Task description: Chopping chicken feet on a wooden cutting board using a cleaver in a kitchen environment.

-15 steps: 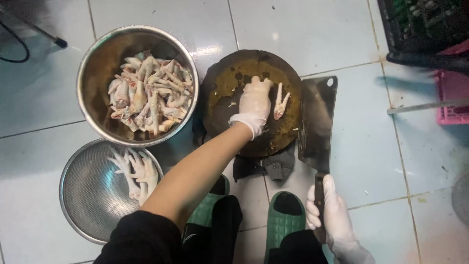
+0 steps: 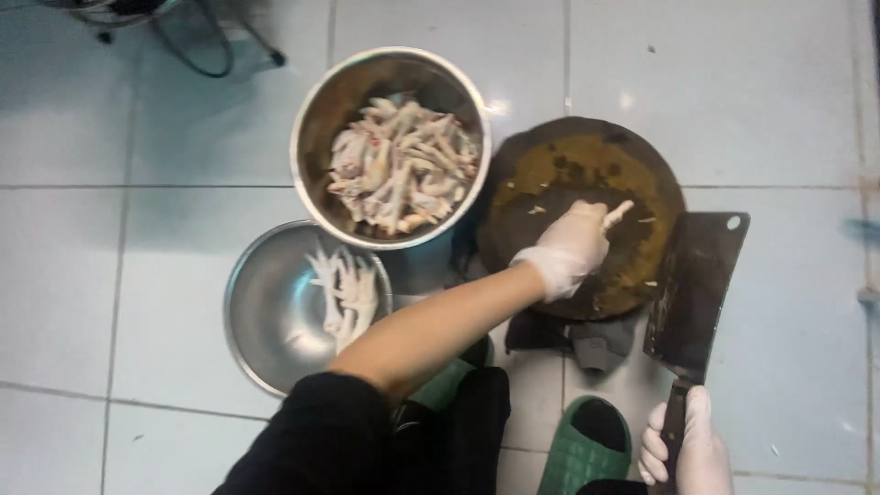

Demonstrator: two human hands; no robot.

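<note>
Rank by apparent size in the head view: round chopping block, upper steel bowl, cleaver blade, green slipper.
1. Round chopping block and upper steel bowl: look about alike, so unranked.
2. Cleaver blade.
3. Green slipper, partly cut off.

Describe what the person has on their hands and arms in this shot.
Both hands wear thin, whitish disposable gloves: the left hand is covered to the wrist, where the cuff bunches slightly, and the right hand wears a matching glove. The left forearm is bare up to a black sleeve that ends near the elbow. The right arm is out of frame. No watch or jewellery shows.
</note>
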